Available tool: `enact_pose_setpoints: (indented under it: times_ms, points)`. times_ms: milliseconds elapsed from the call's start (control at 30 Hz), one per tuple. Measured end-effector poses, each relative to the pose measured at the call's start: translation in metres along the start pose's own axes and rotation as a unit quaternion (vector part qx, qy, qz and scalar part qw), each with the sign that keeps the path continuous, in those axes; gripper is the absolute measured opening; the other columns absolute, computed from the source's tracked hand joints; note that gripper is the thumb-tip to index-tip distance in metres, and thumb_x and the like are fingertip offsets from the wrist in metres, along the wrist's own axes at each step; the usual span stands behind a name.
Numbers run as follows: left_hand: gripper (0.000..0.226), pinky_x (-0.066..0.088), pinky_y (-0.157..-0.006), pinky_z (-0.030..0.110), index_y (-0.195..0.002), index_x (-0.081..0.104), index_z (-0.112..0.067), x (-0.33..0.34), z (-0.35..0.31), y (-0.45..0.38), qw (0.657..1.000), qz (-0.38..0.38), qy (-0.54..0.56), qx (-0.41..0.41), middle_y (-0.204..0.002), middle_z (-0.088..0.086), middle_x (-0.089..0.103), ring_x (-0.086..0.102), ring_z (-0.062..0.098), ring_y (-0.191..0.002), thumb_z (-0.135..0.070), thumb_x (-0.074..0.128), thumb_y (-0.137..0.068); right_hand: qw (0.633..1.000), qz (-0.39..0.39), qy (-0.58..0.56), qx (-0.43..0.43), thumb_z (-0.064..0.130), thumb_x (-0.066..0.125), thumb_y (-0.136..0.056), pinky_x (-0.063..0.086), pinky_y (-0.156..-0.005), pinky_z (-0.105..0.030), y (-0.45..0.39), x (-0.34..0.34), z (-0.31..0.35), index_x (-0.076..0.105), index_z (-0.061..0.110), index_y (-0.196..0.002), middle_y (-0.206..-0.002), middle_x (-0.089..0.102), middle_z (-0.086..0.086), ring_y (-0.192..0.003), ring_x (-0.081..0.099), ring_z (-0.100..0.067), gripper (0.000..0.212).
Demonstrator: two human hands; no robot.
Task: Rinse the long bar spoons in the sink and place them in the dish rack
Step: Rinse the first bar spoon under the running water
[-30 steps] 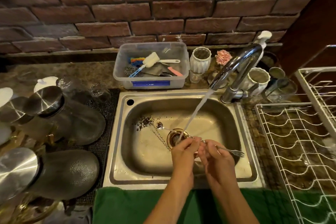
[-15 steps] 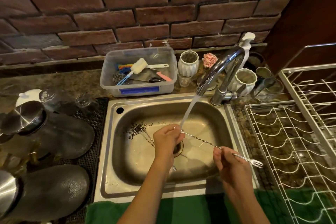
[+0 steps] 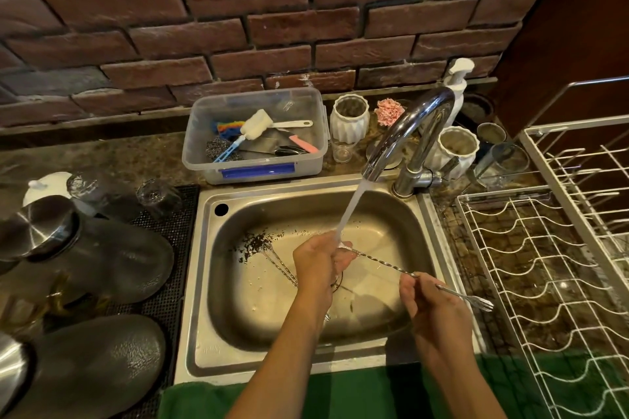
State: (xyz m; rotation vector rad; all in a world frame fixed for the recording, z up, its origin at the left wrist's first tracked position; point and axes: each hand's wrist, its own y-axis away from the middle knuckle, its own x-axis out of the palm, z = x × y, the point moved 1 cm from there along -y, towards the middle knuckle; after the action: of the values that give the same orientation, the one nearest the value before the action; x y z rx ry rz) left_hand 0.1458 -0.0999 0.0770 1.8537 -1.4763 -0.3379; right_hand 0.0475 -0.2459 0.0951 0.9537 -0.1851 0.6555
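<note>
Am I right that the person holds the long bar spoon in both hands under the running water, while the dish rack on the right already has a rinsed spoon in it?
Not quite: the head view shows no spoon in the dish rack; its wires are bare. The rest holds: the left hand and right hand hold the bar spoon under the running water.

No text, label, brand, number or sign is legible anywhere here.

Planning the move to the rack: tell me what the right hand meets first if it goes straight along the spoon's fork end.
Probably the sink's right rim, then the dish rack. The right hand pinches the bar spoon; depth is unclear, so it may pass above the rim.
</note>
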Motion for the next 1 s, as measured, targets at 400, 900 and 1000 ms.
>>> enact_pose_setpoints:
  times_ms: [400, 900, 1000]
  points:
    - [0.023, 0.062, -0.079, 0.028, -0.11, 0.068, 0.001, 0.0005, 0.0021, -0.0038, 1.0, 0.023, 0.011, 0.005, -0.1, 0.017, 0.075, 0.075, 0.021, -0.085, 0.006, 0.068, -0.087, 1.0, 0.002, -0.006, 0.013, 0.001, 0.052, -0.098, 0.061, -0.056, -0.021, 0.0046, -0.0008, 0.0078, 0.062, -0.009, -0.098, -0.072, 0.071, -0.019, -0.06, 0.072, -0.018, 0.015]
    - [0.014, 0.061, -0.067, 0.024, -0.105, 0.067, 0.002, 0.0046, 0.001, 0.0022, 0.998, 0.031, -0.022, 0.055, -0.095, 0.019, 0.072, 0.077, 0.025, -0.078, -0.006, 0.063, -0.094, 0.999, -0.021, -0.014, 0.037, 0.002, 0.054, -0.097, 0.061, -0.059, -0.025, 0.0071, 0.0023, 0.0064, 0.062, -0.009, -0.108, -0.083, 0.074, -0.021, -0.071, 0.075, -0.022, 0.017]
    - [0.016, 0.061, -0.062, 0.026, -0.096, 0.069, -0.004, 0.004, 0.0029, 0.0032, 0.994, 0.0, -0.07, 0.088, -0.073, 0.015, 0.074, 0.074, 0.023, -0.064, -0.017, 0.06, -0.098, 0.999, -0.021, -0.013, 0.036, 0.003, 0.054, -0.097, 0.061, -0.06, -0.025, 0.0092, 0.0025, 0.0078, 0.062, -0.007, -0.106, -0.08, 0.076, -0.019, -0.071, 0.075, -0.022, 0.016]
